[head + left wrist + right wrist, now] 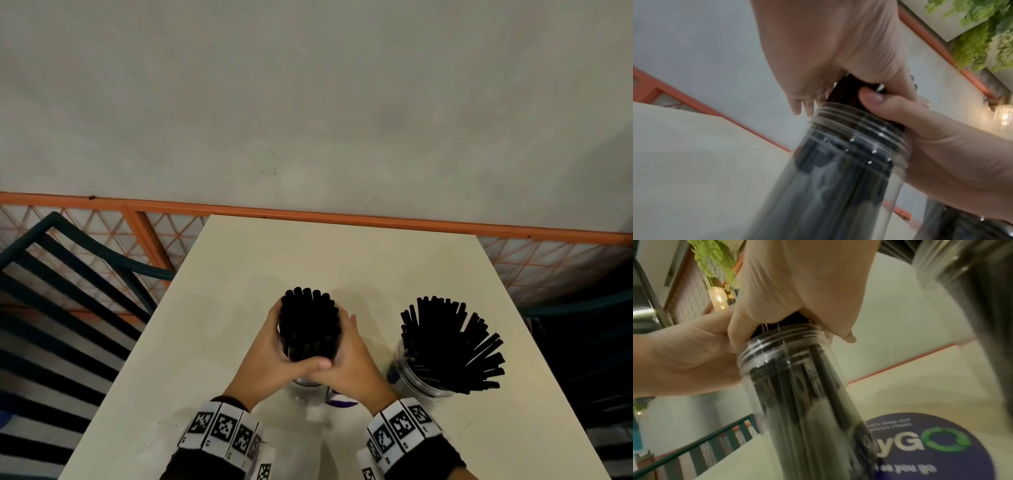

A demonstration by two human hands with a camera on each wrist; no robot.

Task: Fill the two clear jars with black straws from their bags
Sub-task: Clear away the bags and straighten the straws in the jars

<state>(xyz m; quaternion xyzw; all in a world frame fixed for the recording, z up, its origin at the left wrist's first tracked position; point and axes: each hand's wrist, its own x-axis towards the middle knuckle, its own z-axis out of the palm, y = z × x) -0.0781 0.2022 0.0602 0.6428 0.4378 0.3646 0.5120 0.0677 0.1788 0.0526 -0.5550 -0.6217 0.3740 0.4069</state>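
Note:
A tight bundle of black straws (308,325) stands upright in a clear jar (303,385) at the middle of the cream table (342,253). My left hand (270,353) and right hand (354,356) wrap round the bundle from both sides, just above the jar's threaded mouth (855,128). My left thumb lies across the front of the straws. In the right wrist view my right hand (797,288) grips the straws over the jar (797,386). To the right stands a second clear jar (419,380), its black straws (452,346) fanned out.
A round purple sticker (931,443) lies on the table between the jars. A dark green slatted chair (68,274) stands left of the table, and another dark shape at the right edge. An orange mesh railing (308,215) runs behind the table's far edge.

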